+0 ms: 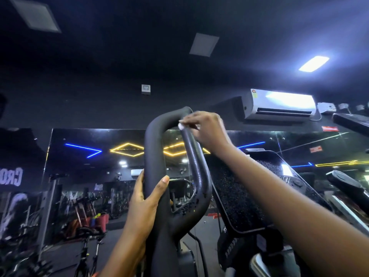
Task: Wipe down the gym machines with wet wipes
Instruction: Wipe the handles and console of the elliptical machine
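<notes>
Left hand (145, 198) grips the looped handlebar (154, 148) at seven o'clock, steadying it; right hand (205, 130) pinches a wet wipe (181, 126) at one o'clock.

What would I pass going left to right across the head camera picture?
White wall lettering → left hand → right hand pinching a white wipe → speckled black console → next machine's arm. The handle loop spans both hands, so it is left out.

The handle loop (153, 152) stands left of the console (245, 192), with a mirror wall (79, 176) behind both.
</notes>
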{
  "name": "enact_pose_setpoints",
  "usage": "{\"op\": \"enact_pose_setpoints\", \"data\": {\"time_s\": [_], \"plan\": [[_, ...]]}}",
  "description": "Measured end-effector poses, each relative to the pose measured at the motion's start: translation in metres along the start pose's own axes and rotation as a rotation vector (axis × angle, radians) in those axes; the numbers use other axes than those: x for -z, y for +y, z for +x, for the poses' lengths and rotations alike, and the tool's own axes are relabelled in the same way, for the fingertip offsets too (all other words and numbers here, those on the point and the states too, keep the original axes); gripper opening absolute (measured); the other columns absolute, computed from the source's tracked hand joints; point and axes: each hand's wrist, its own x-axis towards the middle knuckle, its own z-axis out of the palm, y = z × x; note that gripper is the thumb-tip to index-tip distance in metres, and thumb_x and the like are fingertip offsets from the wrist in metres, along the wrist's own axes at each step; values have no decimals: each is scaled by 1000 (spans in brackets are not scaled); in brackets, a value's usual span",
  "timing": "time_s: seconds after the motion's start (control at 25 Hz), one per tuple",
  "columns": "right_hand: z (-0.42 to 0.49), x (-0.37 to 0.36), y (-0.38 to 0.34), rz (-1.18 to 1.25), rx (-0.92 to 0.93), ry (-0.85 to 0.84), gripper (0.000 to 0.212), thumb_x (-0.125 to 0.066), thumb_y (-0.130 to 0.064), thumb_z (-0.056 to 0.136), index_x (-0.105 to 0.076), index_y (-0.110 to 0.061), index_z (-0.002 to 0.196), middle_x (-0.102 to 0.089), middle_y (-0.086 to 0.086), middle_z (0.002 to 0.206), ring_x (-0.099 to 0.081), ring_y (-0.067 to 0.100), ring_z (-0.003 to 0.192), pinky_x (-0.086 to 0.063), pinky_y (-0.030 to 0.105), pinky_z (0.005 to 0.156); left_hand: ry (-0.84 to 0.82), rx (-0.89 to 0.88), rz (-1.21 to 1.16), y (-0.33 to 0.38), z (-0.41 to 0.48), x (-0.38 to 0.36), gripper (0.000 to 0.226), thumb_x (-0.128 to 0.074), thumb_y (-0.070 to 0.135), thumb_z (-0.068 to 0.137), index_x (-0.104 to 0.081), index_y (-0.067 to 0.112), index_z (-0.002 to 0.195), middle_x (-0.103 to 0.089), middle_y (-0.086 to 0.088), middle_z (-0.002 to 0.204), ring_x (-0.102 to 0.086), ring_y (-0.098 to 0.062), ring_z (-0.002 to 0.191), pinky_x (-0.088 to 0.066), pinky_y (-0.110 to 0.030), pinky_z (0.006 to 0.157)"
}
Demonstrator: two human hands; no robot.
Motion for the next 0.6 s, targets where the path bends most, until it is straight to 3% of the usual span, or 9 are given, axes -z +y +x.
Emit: {"op": "enact_pose_setpoints", "data": {"time_s": [0.08,0.2,0.32,0.44,0.6], "plan": [[34,-24,5,-215,68,-240,27,-55,-5,85,-72,-13,105,-67,6,111,-60,22,105,-44,31,90,-5,-3,30,0,0,1,106,-76,68,52,-38,27,142,-60,-14,124,-62,-30,105,-52,-45,91],[41,-38,8,-450,131,-431,26,-51,-4,89,-70,-10,105,-63,4,112,-59,22,105,-44,30,83,-21,3,35,3,-1,0,90,-67,54,53,-44,27,136,-65,-12,110,-65,-20,78,-53,-27,62],[18,-27,1,-592,213,-372,21,-49,-2,90,-67,-8,99,-58,4,104,-57,24,96,-39,32,64,-14,-4,32,5,-4,-2,92,-69,56,50,-46,29,135,-65,-10,111,-63,-22,86,-52,-35,73],[-12,-7,-7,-529,211,-366,21,-50,-4,89,-68,-11,97,-57,4,97,-56,23,91,-33,28,63,-8,2,52,9,-6,-3,104,-76,61,49,-36,35,143,-61,-4,121,-63,-24,101,-51,-46,92],[-72,18,-18,-353,152,-313,18,-72,-3,73,-74,-13,87,-59,4,78,-57,18,67,-54,28,63,-6,-6,100,12,-11,-5,87,-63,48,69,-19,51,144,-54,9,127,-61,-25,108,-47,-48,98]]}}
